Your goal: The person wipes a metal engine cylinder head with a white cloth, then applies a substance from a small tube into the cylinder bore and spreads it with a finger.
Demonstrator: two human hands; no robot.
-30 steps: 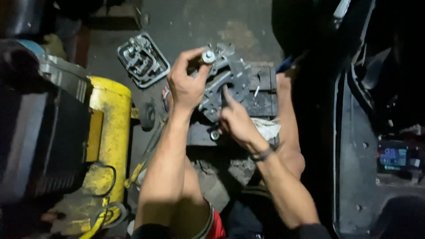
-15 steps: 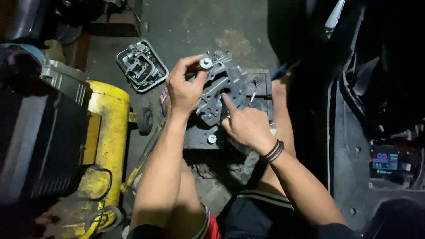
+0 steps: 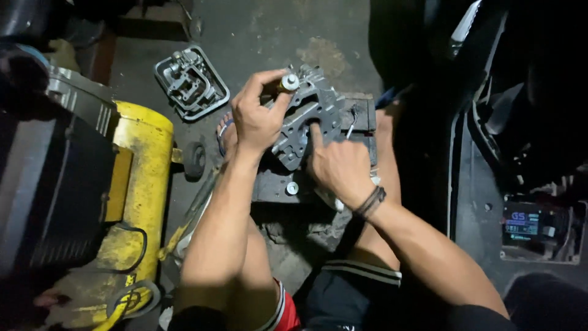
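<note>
A grey cast-metal engine part [image 3: 318, 107] with several openings lies on a dark block [image 3: 361, 113] on the floor. My left hand [image 3: 257, 116] rests on its left side, thumb and fingers pinching a small round silver piece [image 3: 289, 81] at the part's top edge. My right hand [image 3: 337, 162] sits on the near side of the part, its index finger pressed into one of the openings. A dark band circles my right wrist [image 3: 370, 202].
A second grey metal cover [image 3: 191, 83] lies on the concrete floor to the upper left. A yellow machine with a small black wheel [image 3: 144, 184] stands at left. A small lit screen [image 3: 525, 224] glows at right. A washer [image 3: 292, 188] lies on the block.
The view has shifted a little. My left hand has lifted slightly with the silver piece; my right index finger stays pressed on the part.
</note>
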